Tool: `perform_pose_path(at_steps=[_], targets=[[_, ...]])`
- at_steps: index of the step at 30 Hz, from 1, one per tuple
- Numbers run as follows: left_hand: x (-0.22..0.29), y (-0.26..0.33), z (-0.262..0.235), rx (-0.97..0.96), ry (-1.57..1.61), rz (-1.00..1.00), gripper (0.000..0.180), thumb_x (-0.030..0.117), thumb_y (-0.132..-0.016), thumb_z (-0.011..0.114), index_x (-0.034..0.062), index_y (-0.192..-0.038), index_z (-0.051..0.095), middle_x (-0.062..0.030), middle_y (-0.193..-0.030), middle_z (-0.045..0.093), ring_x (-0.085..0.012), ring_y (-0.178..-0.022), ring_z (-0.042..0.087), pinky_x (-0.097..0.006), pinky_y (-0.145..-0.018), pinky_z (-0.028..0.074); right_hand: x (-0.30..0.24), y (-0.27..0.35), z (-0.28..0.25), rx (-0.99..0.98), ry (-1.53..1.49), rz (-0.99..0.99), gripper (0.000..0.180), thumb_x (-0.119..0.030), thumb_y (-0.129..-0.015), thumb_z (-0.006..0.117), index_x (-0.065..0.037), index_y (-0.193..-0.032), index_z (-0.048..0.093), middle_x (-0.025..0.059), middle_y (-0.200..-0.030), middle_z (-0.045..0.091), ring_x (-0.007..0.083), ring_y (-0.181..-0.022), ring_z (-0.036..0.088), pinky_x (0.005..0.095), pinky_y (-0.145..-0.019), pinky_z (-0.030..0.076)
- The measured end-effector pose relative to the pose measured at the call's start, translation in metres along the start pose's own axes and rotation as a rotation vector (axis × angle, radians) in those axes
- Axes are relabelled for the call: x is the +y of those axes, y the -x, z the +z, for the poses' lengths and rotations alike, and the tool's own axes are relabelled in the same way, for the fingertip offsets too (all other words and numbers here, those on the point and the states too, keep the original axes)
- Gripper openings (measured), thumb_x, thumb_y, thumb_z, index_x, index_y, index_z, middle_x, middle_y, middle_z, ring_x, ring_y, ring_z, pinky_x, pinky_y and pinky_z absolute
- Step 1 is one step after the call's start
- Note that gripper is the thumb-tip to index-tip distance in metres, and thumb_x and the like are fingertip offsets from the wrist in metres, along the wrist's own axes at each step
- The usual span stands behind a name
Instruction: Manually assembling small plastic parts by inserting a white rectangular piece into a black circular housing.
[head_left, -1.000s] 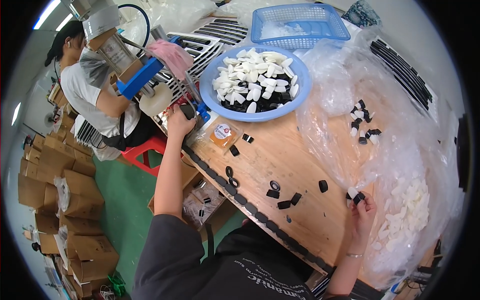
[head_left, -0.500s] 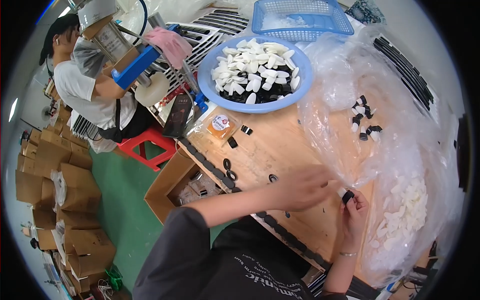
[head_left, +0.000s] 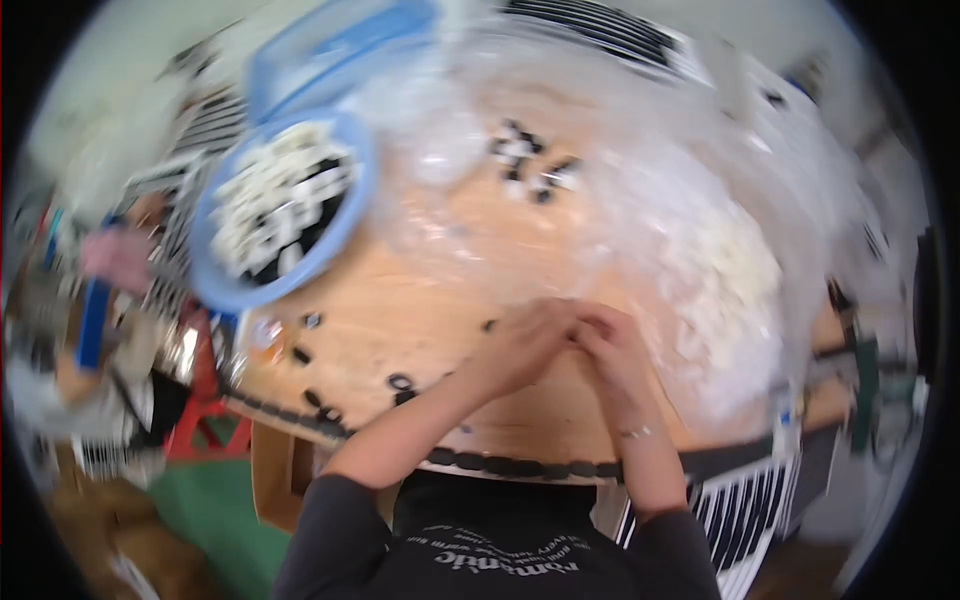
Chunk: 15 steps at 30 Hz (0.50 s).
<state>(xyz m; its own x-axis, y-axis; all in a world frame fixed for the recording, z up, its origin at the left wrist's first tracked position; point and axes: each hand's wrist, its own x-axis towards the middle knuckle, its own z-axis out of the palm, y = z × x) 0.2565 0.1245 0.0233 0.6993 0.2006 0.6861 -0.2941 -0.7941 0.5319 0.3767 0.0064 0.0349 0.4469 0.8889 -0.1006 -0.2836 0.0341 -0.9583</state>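
Observation:
The picture is motion-blurred. My left hand (head_left: 520, 348) and my right hand (head_left: 612, 350) meet fingertip to fingertip over the wooden table (head_left: 420, 310), just in front of my chest. Their fingers are curled together, and whatever is between them is hidden by the blur. Small black parts (head_left: 401, 383) lie loose on the wood to the left of my left hand. A round blue bowl (head_left: 300, 275) of white and black parts sits at the table's far left.
A large clear plastic bag (head_left: 720, 270) with white pieces covers the right and far side of the table, and a few black parts (head_left: 525, 160) lie on it. A blue mesh basket (head_left: 330, 40) stands behind the bowl. A red stool (head_left: 205, 425) is at the lower left.
My left hand came back from the far left by the bowl and joined my right hand in front of me. The view swung right and closer to the table.

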Motion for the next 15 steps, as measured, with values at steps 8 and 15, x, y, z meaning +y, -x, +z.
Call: perform_pose_path(at_steps=[8, 15], targets=[[0.004, -0.004, -0.006, 0.145, -0.118, -0.027, 0.041, -0.002, -0.074, 0.069, -0.0027, -0.113, 0.058, -0.0197, -0.107, 0.063, -0.0346, -0.095, 0.062, -0.038, -0.084, 0.049, -0.012, 0.000, -0.019, 0.081, 0.239, -0.063, 0.021, -0.008, -0.087, 0.063, 0.000, -0.107, 0.064, 0.0040, -0.094, 0.067, 0.0092, -0.082, 0.061, 0.0237, -0.073, 0.050], [0.005, -0.005, -0.024, 0.317, 0.073, -0.200, 0.047, -0.010, -0.070, 0.068, -0.0038, -0.115, 0.058, -0.0167, -0.110, 0.064, -0.0272, -0.100, 0.061, -0.034, -0.089, 0.047, -0.081, 0.037, -0.156, 0.542, 0.826, -0.259, 0.012, -0.006, -0.084, 0.065, 0.001, -0.095, 0.068, 0.0023, -0.079, 0.066, 0.0064, -0.071, 0.057, 0.0224, -0.065, 0.048]])
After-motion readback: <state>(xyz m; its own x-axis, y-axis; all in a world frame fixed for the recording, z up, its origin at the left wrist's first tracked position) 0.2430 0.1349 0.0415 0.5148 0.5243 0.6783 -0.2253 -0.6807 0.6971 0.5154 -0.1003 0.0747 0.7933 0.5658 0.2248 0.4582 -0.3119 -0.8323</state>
